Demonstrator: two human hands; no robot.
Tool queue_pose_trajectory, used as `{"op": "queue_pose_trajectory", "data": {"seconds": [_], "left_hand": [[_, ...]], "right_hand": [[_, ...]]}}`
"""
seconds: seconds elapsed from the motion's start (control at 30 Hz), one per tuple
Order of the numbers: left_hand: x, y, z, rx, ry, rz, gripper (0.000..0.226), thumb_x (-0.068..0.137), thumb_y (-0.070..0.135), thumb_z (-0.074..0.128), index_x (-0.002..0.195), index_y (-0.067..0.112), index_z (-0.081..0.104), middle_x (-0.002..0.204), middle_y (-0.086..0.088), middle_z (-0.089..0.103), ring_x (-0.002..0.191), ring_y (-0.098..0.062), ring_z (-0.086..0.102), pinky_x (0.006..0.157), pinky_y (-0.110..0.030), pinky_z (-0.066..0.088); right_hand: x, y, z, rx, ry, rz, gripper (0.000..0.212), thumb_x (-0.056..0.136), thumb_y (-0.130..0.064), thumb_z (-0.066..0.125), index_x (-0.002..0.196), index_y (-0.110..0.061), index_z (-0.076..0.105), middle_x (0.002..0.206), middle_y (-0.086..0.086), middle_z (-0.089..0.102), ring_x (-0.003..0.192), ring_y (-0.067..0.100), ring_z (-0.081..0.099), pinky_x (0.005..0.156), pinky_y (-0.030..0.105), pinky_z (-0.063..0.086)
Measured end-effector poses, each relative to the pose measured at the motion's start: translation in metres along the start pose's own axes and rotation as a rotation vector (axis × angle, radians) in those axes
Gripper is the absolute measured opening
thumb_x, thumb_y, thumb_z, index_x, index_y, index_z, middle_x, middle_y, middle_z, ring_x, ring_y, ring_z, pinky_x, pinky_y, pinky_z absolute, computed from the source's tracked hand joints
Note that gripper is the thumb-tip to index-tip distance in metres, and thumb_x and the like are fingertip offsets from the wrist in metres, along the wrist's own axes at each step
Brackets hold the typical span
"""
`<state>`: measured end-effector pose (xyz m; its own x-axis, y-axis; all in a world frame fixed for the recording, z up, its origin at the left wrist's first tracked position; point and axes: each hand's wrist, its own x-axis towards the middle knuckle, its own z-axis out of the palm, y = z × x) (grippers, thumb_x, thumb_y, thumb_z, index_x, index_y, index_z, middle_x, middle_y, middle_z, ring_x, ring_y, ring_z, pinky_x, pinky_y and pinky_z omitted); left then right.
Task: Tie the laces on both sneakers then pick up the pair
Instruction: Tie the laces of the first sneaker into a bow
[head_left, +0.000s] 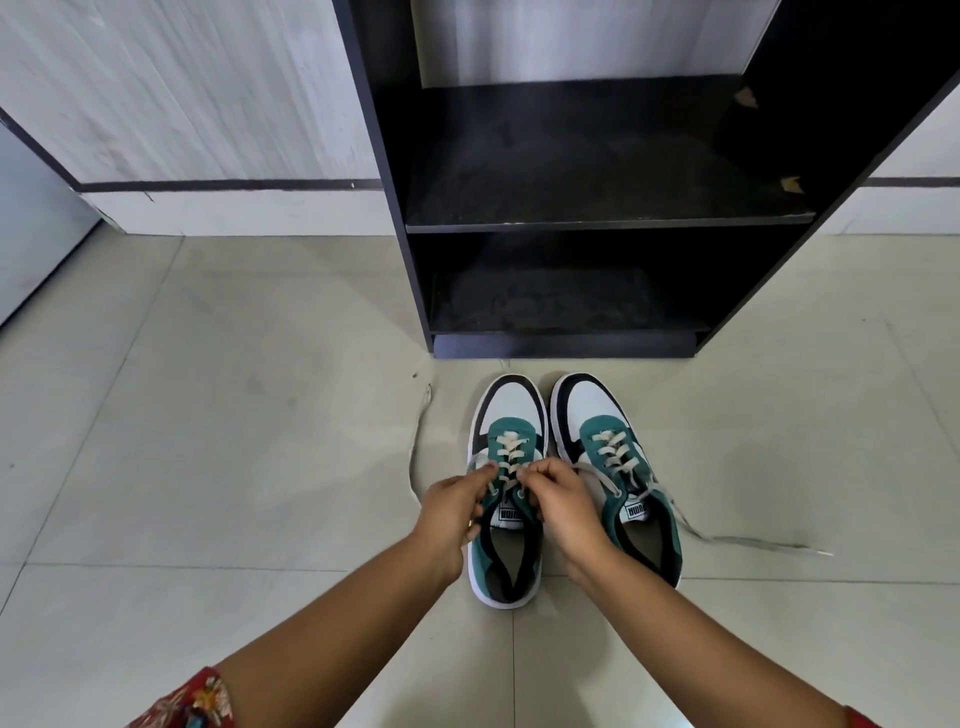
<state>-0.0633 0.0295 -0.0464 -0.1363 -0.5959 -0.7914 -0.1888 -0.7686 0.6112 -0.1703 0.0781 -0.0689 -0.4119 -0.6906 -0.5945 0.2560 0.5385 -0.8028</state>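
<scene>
Sleeves: red floral sleeve (200, 699) at the bottom left, bare forearms reaching forward over the pale tiled floor (208, 467).
Left hand: left hand (451, 512) curled at the left sneaker's lacing, fingertips pinching the lace there.
Right hand: right hand (563, 506) curled too, fingertips pinched on the lace at the same spot, right beside the left hand.
Left sneaker: left sneaker (506, 556) flat on the floor, teal upper, white toe, black trim, white sole, cream laces; one loose lace end (415, 441) trails off to the left.
Right sneaker: right sneaker (631, 535) just beside it, same colours, laces untied, one end (753, 543) running right across the tiles.
Shelf: black shelf unit (597, 223) just beyond the toes, against the wall.
</scene>
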Motion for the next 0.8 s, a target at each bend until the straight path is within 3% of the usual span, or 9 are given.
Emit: {"op": "queue_pose_trajectory", "data": {"seconds": [0.13, 0.2, 0.33, 0.4, 0.5, 0.6, 0.67, 0.73, 0.8], "left_hand": [[0.0, 0.004, 0.004, -0.009, -0.018, 0.019, 0.028, 0.094, 0.024, 0.041, 0.068, 0.018, 0.049, 0.065, 0.001, 0.04, 0.062, -0.012, 0.037, 0.06, -0.026, 0.03], [-0.002, 0.0, 0.005, -0.049, -0.021, 0.048, 0.029, 0.096, 0.024, 0.035, 0.068, 0.019, 0.043, 0.067, 0.001, 0.041, 0.063, -0.011, 0.038, 0.06, -0.026, 0.029], [-0.008, -0.001, 0.002, 0.004, -0.07, 0.111, 0.029, 0.097, 0.027, 0.033, 0.074, 0.018, 0.048, 0.073, 0.0, 0.05, 0.07, -0.011, 0.046, 0.068, -0.027, 0.038], [-0.007, -0.001, 0.002, 0.17, -0.085, 0.277, 0.031, 0.097, 0.028, 0.035, 0.075, 0.018, 0.054, 0.083, -0.001, 0.055, 0.077, -0.009, 0.051, 0.075, -0.028, 0.041], [-0.008, 0.003, -0.001, 0.295, -0.112, 0.722, 0.028, 0.097, 0.023, 0.038, 0.077, 0.023, 0.056, 0.097, -0.002, 0.051, 0.089, -0.005, 0.053, 0.085, -0.024, 0.039], [-0.002, 0.01, -0.01, 0.433, -0.331, 0.954, 0.026, 0.095, 0.026, 0.038, 0.105, 0.022, 0.061, 0.122, 0.002, 0.057, 0.115, -0.004, 0.051, 0.097, -0.017, 0.039], [0.002, 0.017, -0.015, 0.539, -0.394, 1.006, 0.034, 0.094, 0.032, 0.035, 0.117, 0.018, 0.057, 0.113, 0.004, 0.062, 0.105, -0.003, 0.057, 0.092, -0.019, 0.043], [0.003, 0.024, -0.017, 0.635, -0.378, 1.101, 0.03, 0.094, 0.03, 0.033, 0.109, 0.018, 0.056, 0.095, 0.007, 0.061, 0.086, -0.005, 0.056, 0.079, -0.02, 0.044], [0.007, 0.031, -0.021, 0.801, -0.32, 1.261, 0.027, 0.095, 0.025, 0.033, 0.11, 0.02, 0.054, 0.096, 0.009, 0.057, 0.087, -0.007, 0.051, 0.083, -0.021, 0.04]], "right_hand": [[-0.011, -0.003, 0.0, 0.061, -0.077, -0.018, 0.023, 0.09, -0.004, 0.049, 0.07, -0.015, 0.045, 0.069, -0.003, 0.049, 0.067, 0.007, 0.046, 0.065, 0.02, 0.034], [-0.014, -0.004, -0.005, 0.101, -0.106, -0.031, 0.021, 0.091, -0.003, 0.047, 0.073, -0.014, 0.045, 0.082, -0.001, 0.058, 0.077, 0.007, 0.054, 0.069, 0.018, 0.038], [-0.016, -0.009, -0.011, 0.115, -0.198, -0.076, 0.016, 0.092, 0.0, 0.045, 0.082, -0.012, 0.047, 0.096, 0.003, 0.066, 0.081, -0.005, 0.063, 0.069, 0.004, 0.046], [-0.017, -0.011, -0.011, 0.103, -0.225, -0.084, 0.011, 0.09, 0.0, 0.048, 0.092, -0.01, 0.051, 0.09, 0.005, 0.065, 0.08, 0.002, 0.063, 0.074, 0.007, 0.046], [-0.017, -0.022, -0.008, 0.05, -0.266, -0.167, 0.014, 0.09, -0.001, 0.05, 0.099, -0.009, 0.057, 0.082, 0.003, 0.063, 0.078, 0.009, 0.06, 0.082, 0.017, 0.048], [-0.02, -0.036, -0.008, -0.065, -0.307, -0.303, 0.015, 0.085, -0.001, 0.053, 0.086, -0.015, 0.06, 0.075, 0.0, 0.062, 0.076, 0.01, 0.06, 0.081, 0.023, 0.049], [-0.023, -0.042, -0.01, -0.094, -0.306, -0.349, 0.019, 0.082, -0.001, 0.054, 0.082, -0.02, 0.054, 0.075, 0.0, 0.063, 0.076, 0.014, 0.061, 0.082, 0.033, 0.049], [-0.026, -0.044, -0.011, -0.053, -0.298, -0.365, 0.023, 0.083, 0.001, 0.055, 0.082, -0.02, 0.044, 0.071, -0.001, 0.062, 0.073, 0.018, 0.06, 0.078, 0.04, 0.048], [-0.029, -0.044, -0.014, 0.007, -0.309, -0.381, 0.022, 0.081, -0.003, 0.056, 0.078, -0.019, 0.04, 0.066, -0.003, 0.061, 0.071, 0.02, 0.059, 0.076, 0.04, 0.046]]}}
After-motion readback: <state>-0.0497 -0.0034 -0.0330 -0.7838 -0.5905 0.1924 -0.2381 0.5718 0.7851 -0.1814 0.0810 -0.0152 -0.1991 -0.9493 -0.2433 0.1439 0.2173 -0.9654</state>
